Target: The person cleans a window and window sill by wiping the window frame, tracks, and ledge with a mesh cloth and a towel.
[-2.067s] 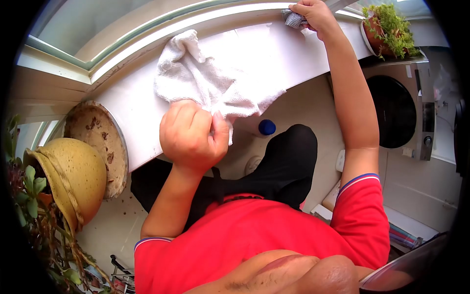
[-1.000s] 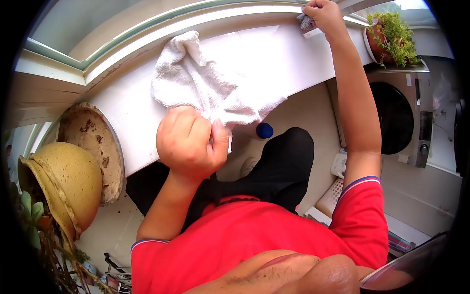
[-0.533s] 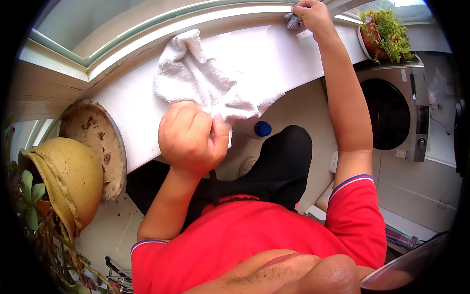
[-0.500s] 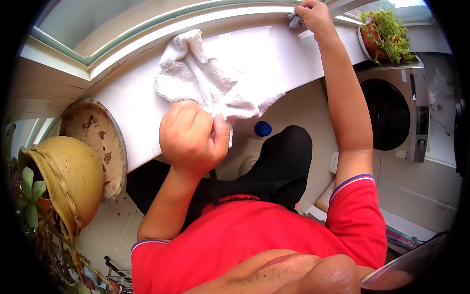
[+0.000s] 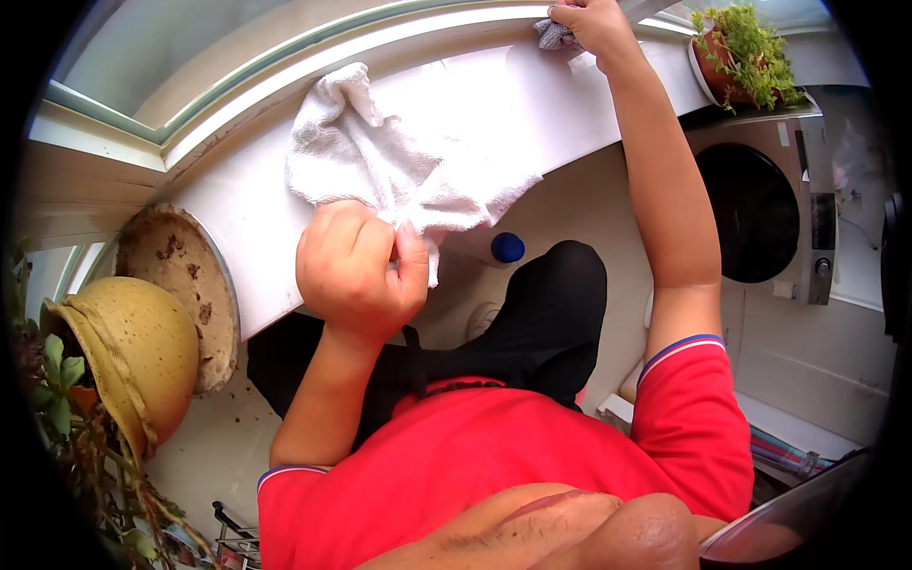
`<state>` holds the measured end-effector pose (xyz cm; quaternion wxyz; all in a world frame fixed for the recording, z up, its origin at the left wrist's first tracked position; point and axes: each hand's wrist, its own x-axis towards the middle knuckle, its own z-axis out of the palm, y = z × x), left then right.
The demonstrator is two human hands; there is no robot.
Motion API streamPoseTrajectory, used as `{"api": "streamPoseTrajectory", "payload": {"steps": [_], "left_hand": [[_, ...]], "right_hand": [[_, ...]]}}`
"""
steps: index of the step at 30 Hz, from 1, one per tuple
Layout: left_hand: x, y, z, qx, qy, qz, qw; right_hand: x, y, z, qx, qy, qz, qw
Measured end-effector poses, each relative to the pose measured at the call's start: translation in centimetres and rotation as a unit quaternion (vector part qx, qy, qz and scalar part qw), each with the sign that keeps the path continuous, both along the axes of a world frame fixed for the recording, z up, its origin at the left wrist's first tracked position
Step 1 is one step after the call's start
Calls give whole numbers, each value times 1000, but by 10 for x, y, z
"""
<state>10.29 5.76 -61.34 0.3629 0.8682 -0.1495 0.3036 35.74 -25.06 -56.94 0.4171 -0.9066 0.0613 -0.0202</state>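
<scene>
A white towel [image 5: 380, 157] lies crumpled across the white windowsill [image 5: 252, 214], one end hanging over the front edge. My left hand [image 5: 356, 271] is closed in a fist at the towel's near edge, thumb along the side. What is inside the fist is mostly hidden, but the cloth runs up to it. At the far end of the sill, by the window frame, my right hand [image 5: 594, 28] is closed on a small grey cloth [image 5: 554, 35], pressed against the sill; its fingers are partly turned away.
A potted green plant [image 5: 746, 57] stands at the right end of the sill, near a washing machine [image 5: 746, 214]. On the left are a dirt-stained round dish [image 5: 180, 275] and a yellow pot [image 5: 152, 351] beside leafy stems. A blue-capped bottle [image 5: 507, 248] stands below the sill.
My right hand has slid a little to the left along the window frame with the grey cloth. The left hand and the towel appear slightly further left in view.
</scene>
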Motion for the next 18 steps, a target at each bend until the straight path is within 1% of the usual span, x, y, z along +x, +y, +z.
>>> {"api": "streamPoseTrajectory", "payload": {"steps": [3,6,9,12,15,16,17,18], "left_hand": [[-1,1,1,0,3,1,1000],[-1,1,1,-1,4,0,1000],[-1,1,0,-2,-3,-3,1000],[-1,1,0,10,-6,1,1000],[4,-1,-6,16,-26,2,1000],[3,0,-9,18,-32,3,999],[4,0,-11,16,-40,6,999],[5,-1,-12,14,-47,8,999]], "right_hand": [[3,-1,-3,24,-10,3,1000],[-2,4,2,-1,-8,-15,1000],[-8,11,5,-50,-32,-65,996],[4,-16,-16,10,-44,15,999],[-11,-11,-15,-47,-75,-11,996],[-16,-10,-20,-133,-156,-8,979],[-20,-5,-27,-215,-237,-4,947],[-23,-2,-32,-294,-314,-1,903]]}}
